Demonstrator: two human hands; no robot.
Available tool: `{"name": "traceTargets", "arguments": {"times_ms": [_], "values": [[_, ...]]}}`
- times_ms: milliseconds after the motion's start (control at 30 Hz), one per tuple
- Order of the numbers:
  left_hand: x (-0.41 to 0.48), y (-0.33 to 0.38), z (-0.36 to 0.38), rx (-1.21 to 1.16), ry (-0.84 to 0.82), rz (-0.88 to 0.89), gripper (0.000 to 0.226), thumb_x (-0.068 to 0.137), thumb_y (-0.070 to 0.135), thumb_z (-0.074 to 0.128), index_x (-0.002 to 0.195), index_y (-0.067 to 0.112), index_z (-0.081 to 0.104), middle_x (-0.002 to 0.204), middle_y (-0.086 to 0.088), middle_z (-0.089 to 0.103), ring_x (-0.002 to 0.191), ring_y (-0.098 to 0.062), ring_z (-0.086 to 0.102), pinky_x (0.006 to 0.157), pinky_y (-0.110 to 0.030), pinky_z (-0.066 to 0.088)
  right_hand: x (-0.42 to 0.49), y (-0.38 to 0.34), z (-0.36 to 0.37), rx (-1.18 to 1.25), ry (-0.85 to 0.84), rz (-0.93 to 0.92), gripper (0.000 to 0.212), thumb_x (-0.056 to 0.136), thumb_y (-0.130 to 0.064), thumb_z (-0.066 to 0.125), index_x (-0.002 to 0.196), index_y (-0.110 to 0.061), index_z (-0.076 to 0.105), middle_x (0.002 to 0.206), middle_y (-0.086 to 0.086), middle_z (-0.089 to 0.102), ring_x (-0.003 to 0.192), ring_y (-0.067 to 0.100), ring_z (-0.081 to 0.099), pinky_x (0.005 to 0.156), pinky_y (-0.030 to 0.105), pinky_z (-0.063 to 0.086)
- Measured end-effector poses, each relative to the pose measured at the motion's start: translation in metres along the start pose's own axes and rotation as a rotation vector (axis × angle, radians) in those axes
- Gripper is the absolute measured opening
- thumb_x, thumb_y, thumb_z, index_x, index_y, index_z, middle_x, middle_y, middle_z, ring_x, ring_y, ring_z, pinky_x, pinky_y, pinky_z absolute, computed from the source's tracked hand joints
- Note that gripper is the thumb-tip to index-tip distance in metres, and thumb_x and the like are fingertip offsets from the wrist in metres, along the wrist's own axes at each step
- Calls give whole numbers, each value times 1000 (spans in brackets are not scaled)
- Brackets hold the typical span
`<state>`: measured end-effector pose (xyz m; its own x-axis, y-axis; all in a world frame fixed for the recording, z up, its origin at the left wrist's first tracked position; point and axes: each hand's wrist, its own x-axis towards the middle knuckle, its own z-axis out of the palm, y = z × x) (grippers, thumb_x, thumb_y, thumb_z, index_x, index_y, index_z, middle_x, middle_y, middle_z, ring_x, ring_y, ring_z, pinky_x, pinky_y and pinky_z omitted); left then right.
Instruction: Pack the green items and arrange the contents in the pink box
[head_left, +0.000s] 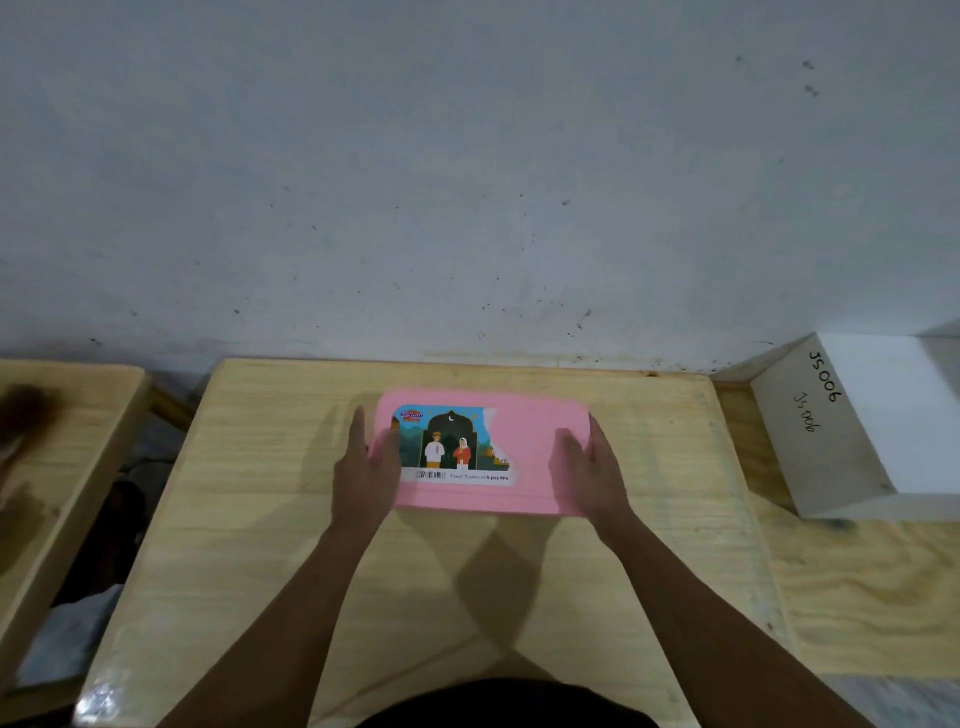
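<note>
Head view: pink box (527, 457) lies lid-on near the far middle of the wooden counter (249, 530), close to the wall (467, 182). Left hand (363, 467) is set flat against the box's left end, fingers straight, thumb on the lid beside the printed label (452, 447). Right hand (589, 467) is set flat against the right end, fingers straight, thumb on the lid. White box (883, 415) marked "JS006" stands well apart to the right. Second counter (67, 467) adjoins on the left.

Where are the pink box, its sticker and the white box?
pink box (527, 436): head view, bare lid.
sticker (452, 449): head view, printed middle.
white box (883, 415): head view, top face.
</note>
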<state>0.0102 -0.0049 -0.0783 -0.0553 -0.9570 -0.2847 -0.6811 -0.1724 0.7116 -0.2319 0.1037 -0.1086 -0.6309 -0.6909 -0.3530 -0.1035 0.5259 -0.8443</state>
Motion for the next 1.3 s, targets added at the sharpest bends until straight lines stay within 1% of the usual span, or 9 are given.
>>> {"name": "traceTargets", "arguments": {"times_ms": [100, 367, 467, 833, 967, 1067, 1167, 1233, 1300], "values": [[0, 1, 4, -29, 19, 21, 56, 99, 43, 35, 150, 26, 20, 103, -8, 67, 84, -25, 64, 78, -36, 53, 0, -5, -2, 131, -37, 29, 31, 85, -39, 49, 114, -38, 61, 98, -7, 69, 90, 19, 65, 73, 34, 52], [28, 29, 2, -29, 12, 49, 49, 100, 35, 37, 147, 21, 30, 131, -19, 57, 116, -38, 56, 93, -41, 46, 30, -28, 0, 218, -61, 67, 27, 81, -35, 49, 104, -37, 64, 83, -12, 65, 79, 16, 60, 72, 34, 47], [46, 38, 2, -18, 8, 60, 48, 100, 33, 37, 146, 20, 32, 129, -21, 58, 114, -38, 57, 90, -39, 46, 47, -38, 3, 237, -66, 58, 25, 81, -29, 47, 100, -31, 64, 76, -10, 60, 77, 18, 55, 73, 37, 43], [74, 35, 11, 11, 12, 152, 48, 100, 37, 35, 144, 20, 32, 110, -16, 68, 95, -34, 67, 78, -37, 54, 66, -50, 10, 126, -1, -13, 28, 87, -34, 45, 111, -37, 60, 96, -5, 68, 92, 19, 66, 86, 42, 53], [80, 34, 9, -38, -43, 89, 47, 99, 38, 38, 143, 21, 35, 121, -13, 63, 106, -32, 62, 84, -37, 48, 67, -50, 12, 84, 11, -14, 40, 83, -45, 47, 121, -34, 54, 105, -3, 66, 101, 23, 64, 90, 47, 53], [84, 34, 7, -101, -95, 43, 35, 97, 40, 40, 124, 23, 53, 113, -5, 67, 100, -24, 64, 75, -30, 46, 67, -55, 9, -57, 16, -31, 46, 89, -47, 45, 129, -26, 49, 112, 1, 64, 102, 24, 61, 90, 45, 51], [86, 41, 4, -109, -146, -26, 32, 91, 38, 42, 111, 19, 57, 103, -6, 68, 86, -21, 64, 63, -29, 44, 69, -64, 3, -142, -5, -9, 36, 99, -30, 42, 129, -14, 49, 111, 6, 61, 103, 27, 58, 89, 39, 46], [82, 49, -2, -43, -143, -58, 43, 90, 39, 44, 123, 13, 51, 109, -7, 63, 90, -24, 60, 67, -32, 45, 66, -73, -6, -242, 7, -10, 41, 101, -33, 39, 135, -12, 48, 128, 10, 59, 115, 30, 56, 94, 41, 43], [82, 54, -10, 137, -72, 37, 54, 93, 41, 45, 137, 11, 40, 126, -14, 55, 111, -33, 55, 87, -41, 48, 62, -91, -15, -329, 8, -68, 49, 102, -39, 40, 142, -12, 44, 143, 11, 50, 128, 29, 50, 103, 42, 39]]}}
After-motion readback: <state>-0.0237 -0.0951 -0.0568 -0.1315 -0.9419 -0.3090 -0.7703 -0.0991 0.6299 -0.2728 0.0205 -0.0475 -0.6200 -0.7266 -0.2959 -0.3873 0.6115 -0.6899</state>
